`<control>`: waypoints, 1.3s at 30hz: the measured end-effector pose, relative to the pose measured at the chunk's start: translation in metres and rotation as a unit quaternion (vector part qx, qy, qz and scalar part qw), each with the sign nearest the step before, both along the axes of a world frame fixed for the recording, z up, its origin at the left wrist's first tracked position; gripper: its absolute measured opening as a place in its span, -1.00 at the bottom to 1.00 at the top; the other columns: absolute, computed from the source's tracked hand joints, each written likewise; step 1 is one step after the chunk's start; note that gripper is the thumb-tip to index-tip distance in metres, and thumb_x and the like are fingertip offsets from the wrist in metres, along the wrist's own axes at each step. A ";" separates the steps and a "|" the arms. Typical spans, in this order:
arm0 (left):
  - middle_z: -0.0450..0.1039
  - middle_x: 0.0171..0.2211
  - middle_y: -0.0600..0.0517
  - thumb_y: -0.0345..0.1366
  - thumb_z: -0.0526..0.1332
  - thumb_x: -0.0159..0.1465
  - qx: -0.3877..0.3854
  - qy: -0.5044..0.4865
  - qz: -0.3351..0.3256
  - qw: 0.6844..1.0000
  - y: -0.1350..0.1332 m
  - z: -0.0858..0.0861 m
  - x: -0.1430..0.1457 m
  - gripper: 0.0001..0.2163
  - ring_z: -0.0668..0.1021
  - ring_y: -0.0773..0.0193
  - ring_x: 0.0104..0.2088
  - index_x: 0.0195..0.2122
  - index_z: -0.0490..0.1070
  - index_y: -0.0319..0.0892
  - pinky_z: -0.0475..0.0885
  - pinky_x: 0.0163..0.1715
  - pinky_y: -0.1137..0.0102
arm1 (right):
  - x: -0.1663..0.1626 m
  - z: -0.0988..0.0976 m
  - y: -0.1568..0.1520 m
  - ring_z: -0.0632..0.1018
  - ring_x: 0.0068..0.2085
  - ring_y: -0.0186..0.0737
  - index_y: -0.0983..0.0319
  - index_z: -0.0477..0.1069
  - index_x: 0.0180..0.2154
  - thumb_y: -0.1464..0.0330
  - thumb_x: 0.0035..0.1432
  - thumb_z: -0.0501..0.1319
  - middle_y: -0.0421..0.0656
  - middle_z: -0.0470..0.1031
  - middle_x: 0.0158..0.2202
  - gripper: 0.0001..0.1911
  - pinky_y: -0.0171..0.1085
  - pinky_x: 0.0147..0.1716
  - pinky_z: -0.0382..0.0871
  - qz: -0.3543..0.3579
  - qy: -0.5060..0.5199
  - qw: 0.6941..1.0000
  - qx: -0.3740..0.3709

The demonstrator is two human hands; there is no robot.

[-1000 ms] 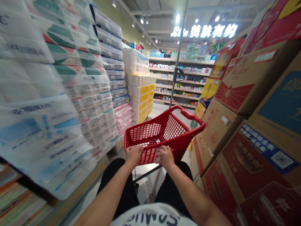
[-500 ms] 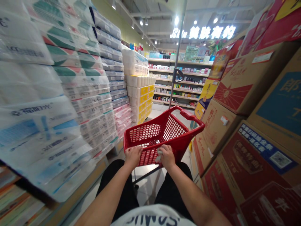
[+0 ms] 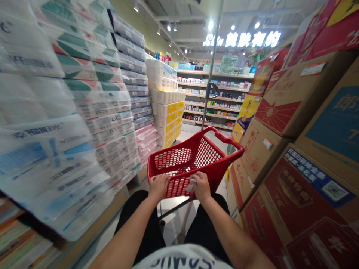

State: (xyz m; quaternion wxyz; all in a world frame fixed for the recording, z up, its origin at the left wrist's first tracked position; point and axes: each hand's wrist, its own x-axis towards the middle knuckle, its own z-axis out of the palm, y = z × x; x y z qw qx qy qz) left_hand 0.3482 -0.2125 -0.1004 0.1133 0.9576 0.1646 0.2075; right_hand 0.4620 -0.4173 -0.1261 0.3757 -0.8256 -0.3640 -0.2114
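Note:
A red plastic shopping cart (image 3: pixel 179 153) with perforated walls stands right in front of me, its handle toward the right and far side. My left hand (image 3: pixel 159 186) is closed over the near rim at the cart's left part. Against the same near side, further right, my right hand (image 3: pixel 201 185) is closed on a crumpled pale cloth (image 3: pixel 192 183). The cloth lies against the cart's perforated wall. Nothing shows in the visible part of the cart's basket.
Tall stacks of wrapped tissue packs (image 3: pixel 103 97) rise on the left. Cardboard cartons (image 3: pixel 303 179) are piled close on the right. A thin metal pole (image 3: pixel 211 71) stands beyond the cart, before stocked shelves (image 3: pixel 221 95). Pale floor tiles (image 3: pixel 189 130) run between.
My right hand and the cloth have shifted slightly to the right along the cart's near side. My left hand and the cart stay where they were.

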 end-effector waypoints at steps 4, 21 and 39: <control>0.56 -0.14 0.04 -0.20 -0.10 0.41 0.004 0.004 0.001 1.000 -0.001 0.000 0.000 -0.70 0.48 0.20 -0.07 -0.15 0.44 -0.02 0.13 0.00 0.19 | 0.000 0.005 -0.001 0.37 -0.11 -0.10 0.16 0.53 -0.27 0.59 0.02 0.16 -0.09 0.42 -0.13 -0.70 -0.14 -0.08 0.39 -0.015 0.008 1.000 -0.013; 0.56 -0.13 0.03 -0.19 -0.10 0.41 -0.003 -0.008 -0.002 1.000 0.002 -0.004 0.001 -0.69 0.48 0.19 -0.04 -0.14 0.45 -0.01 0.12 0.02 0.18 | 0.007 0.004 -0.010 0.40 -0.13 -0.13 0.18 0.54 -0.26 0.59 0.03 0.15 -0.10 0.43 -0.15 -0.70 -0.21 -0.12 0.40 -0.041 0.030 0.999 0.000; 0.44 0.09 0.00 -0.23 -0.03 0.40 0.029 -0.026 -0.037 0.999 -0.017 0.007 0.016 -0.73 0.41 0.17 0.09 0.02 0.37 -0.04 0.05 0.13 0.13 | 0.004 0.015 -0.004 0.40 -0.09 -0.11 0.15 0.53 -0.19 0.58 0.03 0.16 -0.10 0.43 -0.13 -0.66 -0.16 -0.04 0.38 0.019 -0.007 0.998 0.054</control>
